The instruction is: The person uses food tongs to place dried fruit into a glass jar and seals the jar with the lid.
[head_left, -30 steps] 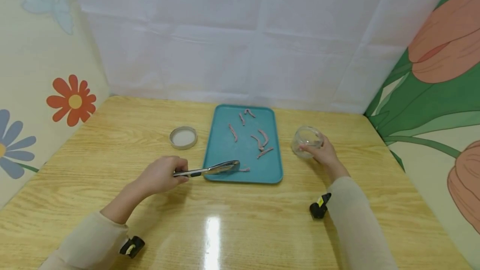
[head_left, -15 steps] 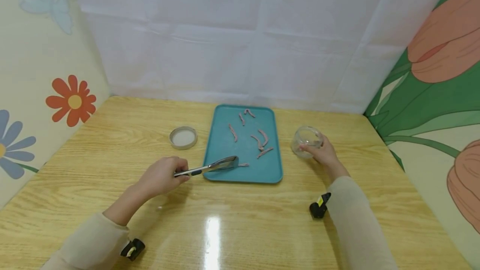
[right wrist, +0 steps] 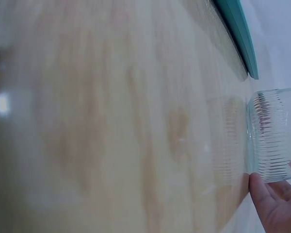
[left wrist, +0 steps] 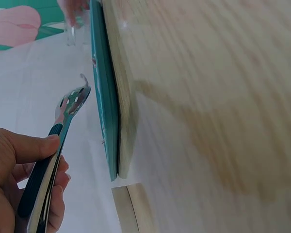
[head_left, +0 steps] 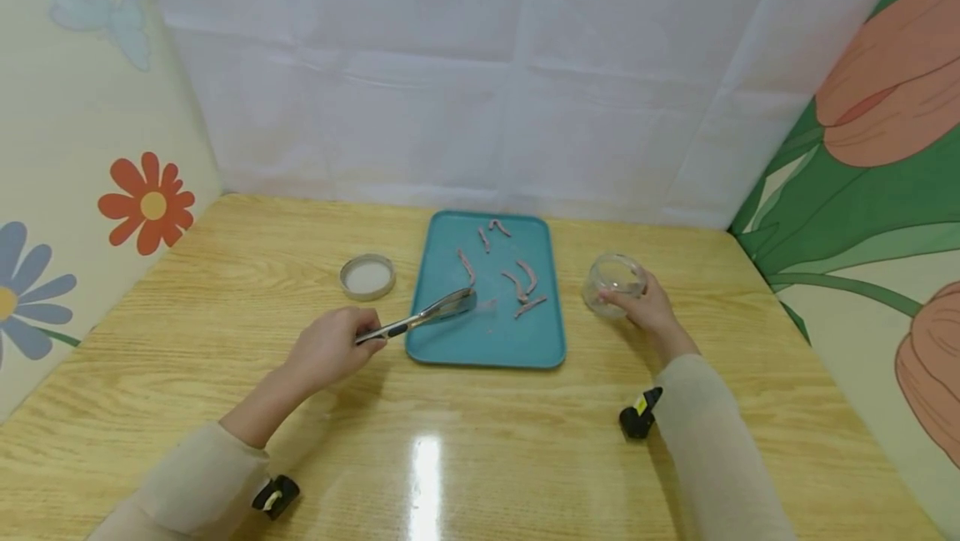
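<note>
My left hand (head_left: 330, 351) grips metal tongs (head_left: 429, 313) with dark grip inserts. Their tips are over the teal tray (head_left: 487, 349), and a thin pinkish strip (left wrist: 84, 78) sticks out from them, raised off the tray in the left wrist view. In the head view that strip looks blurred. Several more pinkish strips (head_left: 531, 306) lie scattered on the tray. To the right of it, my right hand (head_left: 651, 306) holds a clear glass jar (head_left: 611, 273) by its near right side. The ribbed jar stands upright on the table, its mouth uncovered.
A round lid (head_left: 367, 277) with a pale inside lies left of the tray on the wooden table (head_left: 465, 458). A white sheet (head_left: 480, 91) hangs behind the table. Flower-printed panels (head_left: 885, 191) stand at both sides.
The tongs have lifted the nearest strip off the tray's front part and moved it away from me, toward the tray's middle. My right hand and the jar have stayed still.
</note>
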`<state>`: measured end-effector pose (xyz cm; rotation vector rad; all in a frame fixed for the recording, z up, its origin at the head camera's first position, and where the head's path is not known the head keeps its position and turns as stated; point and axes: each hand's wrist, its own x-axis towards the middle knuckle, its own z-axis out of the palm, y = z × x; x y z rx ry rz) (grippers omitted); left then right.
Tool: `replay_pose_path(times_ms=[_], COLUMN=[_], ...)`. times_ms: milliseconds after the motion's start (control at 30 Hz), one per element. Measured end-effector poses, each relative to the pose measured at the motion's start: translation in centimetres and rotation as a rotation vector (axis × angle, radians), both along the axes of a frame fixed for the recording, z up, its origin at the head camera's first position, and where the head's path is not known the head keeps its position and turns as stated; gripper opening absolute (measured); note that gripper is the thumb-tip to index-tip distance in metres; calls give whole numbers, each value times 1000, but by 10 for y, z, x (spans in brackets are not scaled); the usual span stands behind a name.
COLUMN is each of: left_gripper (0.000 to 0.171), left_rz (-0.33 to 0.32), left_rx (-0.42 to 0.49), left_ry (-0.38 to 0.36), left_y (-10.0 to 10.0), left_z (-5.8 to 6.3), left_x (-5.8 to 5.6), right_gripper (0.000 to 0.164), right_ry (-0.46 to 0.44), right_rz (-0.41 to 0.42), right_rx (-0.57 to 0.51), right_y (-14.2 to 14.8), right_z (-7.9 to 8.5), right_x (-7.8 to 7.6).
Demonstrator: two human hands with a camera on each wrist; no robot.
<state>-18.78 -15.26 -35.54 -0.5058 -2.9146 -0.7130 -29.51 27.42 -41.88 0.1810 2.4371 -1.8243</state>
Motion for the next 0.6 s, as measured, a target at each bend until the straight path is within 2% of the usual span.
replay_pose_path(times_ms=[300, 600], left_gripper=[14, 9], left_rz=[50, 59], left_rx=[19, 51], left_ry=[18, 46], left_y=[7, 19], left_z=[3, 9], left_x=[-5, -15], right_gripper=[102, 107], right_ry=[-8, 8], right_rz=[-8, -7], right_rx=[5, -4], right_y=[-6, 1], right_z=[10, -3], right_x=[6, -3])
